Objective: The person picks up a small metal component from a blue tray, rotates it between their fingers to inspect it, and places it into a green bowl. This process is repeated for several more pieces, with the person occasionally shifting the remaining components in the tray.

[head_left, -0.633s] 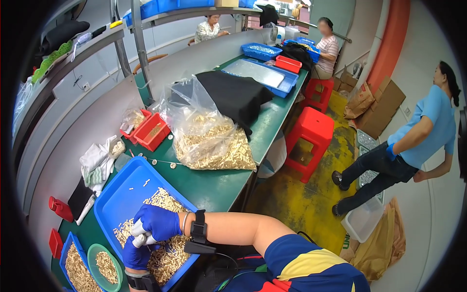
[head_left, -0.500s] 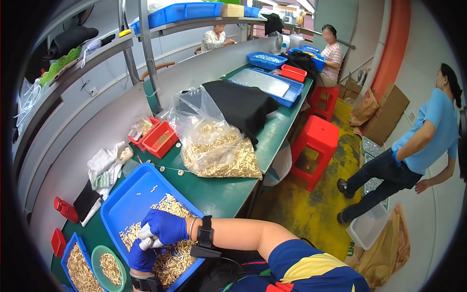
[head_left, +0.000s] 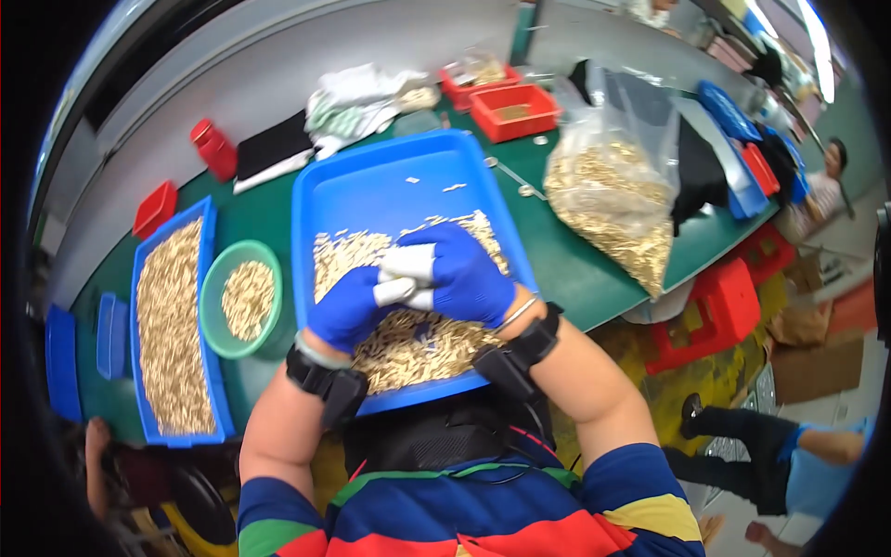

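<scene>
My left hand [head_left: 348, 308] and my right hand [head_left: 467, 278] meet over a large blue tray [head_left: 367, 181]. Both wear blue gloves with white coverings on some fingertips. Their fingers are pinched together; anything between them is too small or hidden to make out. Beneath and around them lie heaps of small brass-coloured pieces [head_left: 418, 357], and a few loose ones lie at the tray's far end. Just left of the tray stands a green bowl [head_left: 212, 320] with similar pieces inside. Farther left is a narrow blue tray [head_left: 220, 408] filled with more.
A clear plastic bag [head_left: 608, 195] of brass-coloured pieces sits right on the green table. Behind are red bins [head_left: 515, 128], a white cloth [head_left: 357, 102], a black cloth [head_left: 274, 144] and a red bottle [head_left: 213, 150]. Beyond the table's right edge are a red stool [head_left: 715, 311] and a standing person [head_left: 831, 473].
My view has swung left and down, so the tray and both hands now appear nearer the middle. The hands stay together over the pieces, fingers still pinched.
</scene>
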